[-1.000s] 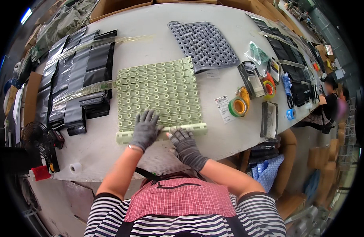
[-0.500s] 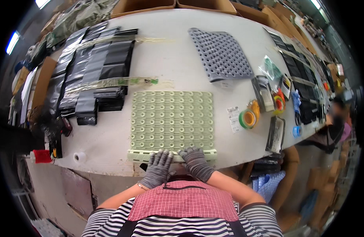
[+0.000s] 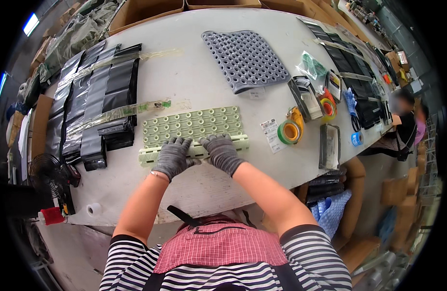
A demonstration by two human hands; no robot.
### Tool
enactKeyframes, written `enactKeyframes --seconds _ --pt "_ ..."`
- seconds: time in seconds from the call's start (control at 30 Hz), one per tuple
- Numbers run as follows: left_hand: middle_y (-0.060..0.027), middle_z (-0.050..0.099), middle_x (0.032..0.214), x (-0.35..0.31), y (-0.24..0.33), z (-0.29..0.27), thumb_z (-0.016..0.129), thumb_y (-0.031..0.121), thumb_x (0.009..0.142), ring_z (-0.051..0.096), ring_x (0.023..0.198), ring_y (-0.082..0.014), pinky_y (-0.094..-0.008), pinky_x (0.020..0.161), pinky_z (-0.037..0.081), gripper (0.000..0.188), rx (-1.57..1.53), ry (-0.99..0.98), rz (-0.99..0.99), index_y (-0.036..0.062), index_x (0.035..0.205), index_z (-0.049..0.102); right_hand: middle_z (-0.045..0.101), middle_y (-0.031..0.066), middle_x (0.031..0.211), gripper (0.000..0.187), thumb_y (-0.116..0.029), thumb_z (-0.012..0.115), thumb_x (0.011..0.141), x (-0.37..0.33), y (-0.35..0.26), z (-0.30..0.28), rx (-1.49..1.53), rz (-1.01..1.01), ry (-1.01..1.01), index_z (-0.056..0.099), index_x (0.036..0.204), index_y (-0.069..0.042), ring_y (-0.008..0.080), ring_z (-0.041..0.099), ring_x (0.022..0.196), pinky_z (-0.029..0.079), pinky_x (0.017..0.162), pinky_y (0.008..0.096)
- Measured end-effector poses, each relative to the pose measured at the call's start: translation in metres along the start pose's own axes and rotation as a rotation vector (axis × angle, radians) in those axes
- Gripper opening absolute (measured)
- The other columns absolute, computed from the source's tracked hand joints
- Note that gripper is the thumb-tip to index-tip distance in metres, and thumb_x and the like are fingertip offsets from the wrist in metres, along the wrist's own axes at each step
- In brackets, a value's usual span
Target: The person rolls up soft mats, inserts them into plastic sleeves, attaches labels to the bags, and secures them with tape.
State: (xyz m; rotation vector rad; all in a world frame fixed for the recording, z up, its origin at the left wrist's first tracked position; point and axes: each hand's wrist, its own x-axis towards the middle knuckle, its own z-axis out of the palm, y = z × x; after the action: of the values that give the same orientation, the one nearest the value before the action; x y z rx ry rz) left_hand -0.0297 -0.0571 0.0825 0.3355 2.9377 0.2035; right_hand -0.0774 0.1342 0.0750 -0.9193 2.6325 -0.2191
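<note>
- Centrally, pale green perforated rubber mat lying on the white counter, near edge folded over into a rolled strip.
- Left hand, in grey knit glove, pressed flat on the rolled strip at its left part; fingers extended and spread, gripping nothing, resting on the mat.
- Right hand, likewise gloved, pressed on the same strip just beside the left hand; fingers extended and lying on the mat, not closed around it.
- Farther back, grey perforated mat flat on the counter, well apart from the green one.
- At left, row of black plastic bags overlapped in a stack, crossed by a strip of clear tape reaching towards the green mat's left corner.
- At right of the green mat, green tape roll with a small printed label just beside it.
- Beyond that, red and yellow tape roll near a dark rectangular tray.
- At lower left, small white tape roll near the counter edge.
</note>
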Motion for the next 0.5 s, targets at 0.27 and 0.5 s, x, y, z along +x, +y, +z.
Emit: enactKeyframes --seconds 0.27,0.5 --pt "-0.0119 0.059 0.12 -0.118 0.068 0.054 0.067 0.059 0.084 0.054 0.115 -0.0301 -0.0454 0.103 0.04 0.068 -0.047 0.026 -0.027 0.009 0.129 0.056 0.059 0.0123 0.129 0.063 -0.05 0.068 0.084 -0.101 -0.008 0.048 0.008 -0.148 -0.17 0.054 0.138 -0.021 0.0272 0.053 0.124 0.031 0.11 0.052" --pt "-0.0142 0.062 0.119 -0.043 0.004 0.016 0.063 0.047 0.092 0.054 0.117 -0.0342 -0.0474 0.103 0.041 0.046 -0.124 -0.04 -0.074 0.0116 0.12 0.065 0.058 0.0122 0.136 0.05 -0.044 0.055 0.096 -0.067 0.0 0.051 0.034 -0.082 0.349 0.056 0.136 -0.014 0.0289 0.049 0.13 0.026 0.115 0.0555"
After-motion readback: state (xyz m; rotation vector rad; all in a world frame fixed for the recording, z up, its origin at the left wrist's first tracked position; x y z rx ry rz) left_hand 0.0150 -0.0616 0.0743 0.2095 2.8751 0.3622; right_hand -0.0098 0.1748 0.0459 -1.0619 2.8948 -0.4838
